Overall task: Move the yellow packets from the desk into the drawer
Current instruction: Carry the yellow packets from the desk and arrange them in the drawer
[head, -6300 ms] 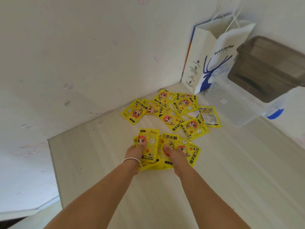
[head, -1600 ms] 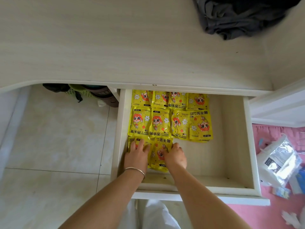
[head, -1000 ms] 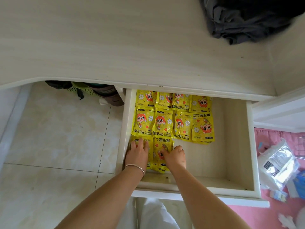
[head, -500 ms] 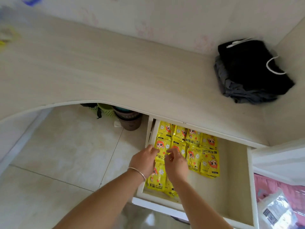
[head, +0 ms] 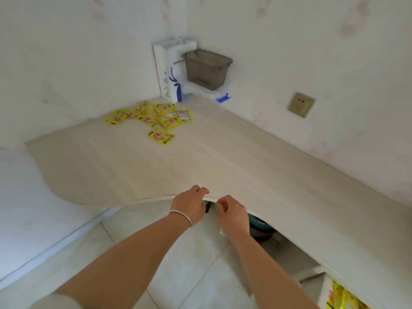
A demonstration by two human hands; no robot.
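Note:
Several yellow packets (head: 153, 115) lie in a loose pile at the far corner of the pale wooden desk (head: 200, 161), and one single packet (head: 160, 136) sits a little nearer. More yellow packets (head: 341, 296) show in the drawer at the bottom right, mostly cut off by the frame edge. My left hand (head: 189, 206), with a bracelet on the wrist, and my right hand (head: 231, 214) hover side by side at the desk's curved front edge. Both have loosely curled fingers and hold nothing.
A white paper bag with blue print (head: 170, 70) stands in the far corner beside a clear plastic box with a grey lid (head: 207, 70). A wall socket (head: 301, 104) is on the right wall. Bins (head: 259, 228) sit under the desk on the tiled floor.
My hands have left the packets in the drawer and risen to the desk's front edge, empty. The view has swung left and up toward the pile in the far corner.

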